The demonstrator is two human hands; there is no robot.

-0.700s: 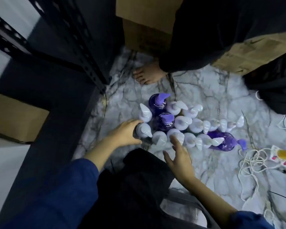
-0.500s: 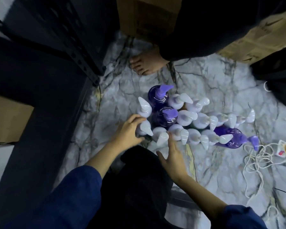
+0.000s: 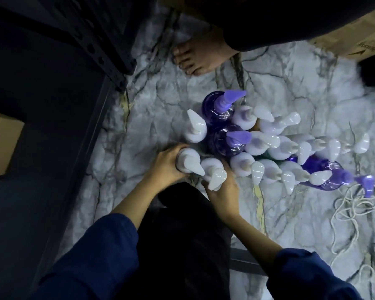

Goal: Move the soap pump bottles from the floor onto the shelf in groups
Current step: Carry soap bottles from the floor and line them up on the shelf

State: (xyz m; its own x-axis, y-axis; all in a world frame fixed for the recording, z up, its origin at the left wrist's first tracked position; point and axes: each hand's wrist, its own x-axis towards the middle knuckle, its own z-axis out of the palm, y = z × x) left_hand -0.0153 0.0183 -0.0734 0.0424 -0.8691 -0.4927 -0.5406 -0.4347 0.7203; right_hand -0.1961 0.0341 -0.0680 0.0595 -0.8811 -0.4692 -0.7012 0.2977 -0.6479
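Both hands now closed on bottles: left hand (image 3: pixel 165 167) grips white bottle (image 3: pixel 187 162), right hand (image 3: pixel 222 191) its neighbour (image 3: pixel 213 172); group lift imminent.

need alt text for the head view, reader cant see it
Seen from above, a person's left hand and right hand each grip a white pump bottle at the near edge of a cluster of white and purple bottles on a marble floor. A dark shelf stands left.

White and purple soap pump bottles (image 3: pixel 258 146) stand clustered upright on the marbled floor (image 3: pixel 160 109); one purple bottle (image 3: pixel 325 169) lies sideways.
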